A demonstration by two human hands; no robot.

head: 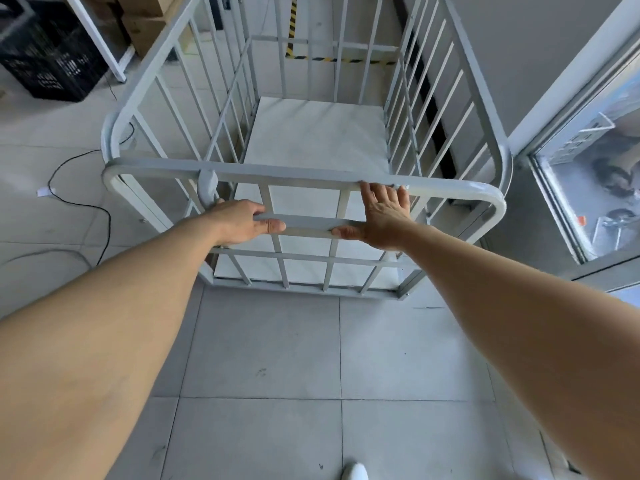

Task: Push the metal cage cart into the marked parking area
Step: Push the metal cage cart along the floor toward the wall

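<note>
The grey metal cage cart [311,143] stood on the tiled floor [263,341] with its far end pointed at the yellow-and-black hazard tape [341,59] that marked the bay, seen through the far bars; I judged it lined up but could not tell whether it had crossed the line. It stood close beside the wall [519,64] on its right, probably to keep clear of the black plastic crate [52,60] and the loose cable [79,202] on the left. Both arms were stretched out straight, a pushing stance. The left hand [242,221] was wrapped around the middle crossbar [308,225], fingers closed on it. The right hand [382,216] lay open and flat, fingertips [367,187] on the top rail [294,173] and thumb on the crossbar, pressing rather than gripping.
</note>
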